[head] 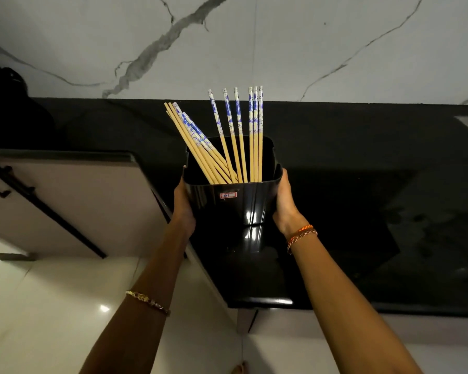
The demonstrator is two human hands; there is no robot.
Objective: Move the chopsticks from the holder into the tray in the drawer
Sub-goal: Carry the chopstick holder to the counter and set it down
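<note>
Both forearms reach forward from the bottom of the view, each wearing a bracelet. At their ends, the left hand (183, 203) and right hand (284, 202) clasp opposite sides of the black holder (231, 203), palms against its walls and fingers wrapped behind, out of sight. It stands on, or just above, the black tabletop (362, 157) near a corner; I cannot tell if it is lifted. Chopsticks (239, 136) fill it loosely: one bunch leans left, the others stand nearly upright towards the back. No drawer or tray shows, only a cabinet front (65, 201) to the left.

The step in hand looks like carrying the holder towards the drawer. Doing it well probably means keeping it level, since the leaning sticks could slide out if it tips left, and moving smoothly with even pressure from both sides, as the glossy walls may slip.
</note>
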